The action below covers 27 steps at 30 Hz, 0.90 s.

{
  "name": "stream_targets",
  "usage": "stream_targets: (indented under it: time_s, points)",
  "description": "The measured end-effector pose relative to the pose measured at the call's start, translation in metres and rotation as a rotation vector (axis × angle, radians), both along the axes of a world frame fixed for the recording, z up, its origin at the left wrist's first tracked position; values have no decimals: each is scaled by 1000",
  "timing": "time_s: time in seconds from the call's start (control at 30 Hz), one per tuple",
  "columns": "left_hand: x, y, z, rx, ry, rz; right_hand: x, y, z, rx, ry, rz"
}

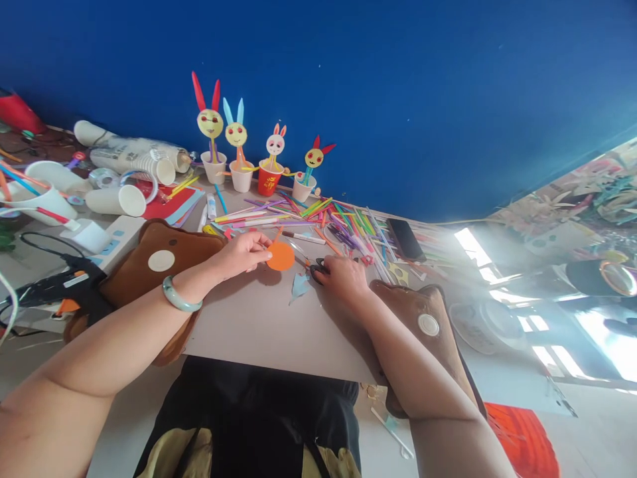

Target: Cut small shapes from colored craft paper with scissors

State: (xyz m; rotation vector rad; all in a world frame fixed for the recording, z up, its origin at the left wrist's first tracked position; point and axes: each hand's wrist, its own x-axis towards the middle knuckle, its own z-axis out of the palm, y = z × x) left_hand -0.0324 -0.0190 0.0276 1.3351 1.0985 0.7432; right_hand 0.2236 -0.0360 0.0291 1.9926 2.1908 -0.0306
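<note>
My left hand [245,253], with a jade-like bangle on the wrist, pinches the left edge of a round orange paper piece [281,256]. A thin orange strip sticks up from the top of that disc. My right hand [344,279] is closed around the dark handles of a pair of scissors [317,268] at the table surface. The blades point up and left, toward the disc, and are partly hard to make out. Between my hands, a light blue paper scrap [299,285] lies on the table.
Behind my hands spreads a pile of coloured sticks and markers [343,222]. Paper cups carrying rabbit-faced figures [215,169] stand along the blue wall. Brown cushions [164,245] flank the work area. A glue gun [64,289] is at left, a phone [405,239] at right.
</note>
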Motion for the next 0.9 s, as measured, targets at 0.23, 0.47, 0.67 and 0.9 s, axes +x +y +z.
stream_targets:
  time_s: [0.23,0.47,0.67,0.9]
  points:
    - [-1,2,-14,58,217,-145,5,0,-2,21,52,37]
    - [0,1,-10,123,487,-223,9,2,-5,51,136,28]
    - [2,-1,-3,221,680,-254,9,3,-4,44,175,14]
    - [4,-4,-5,265,612,-335,9,3,-15,140,253,20]
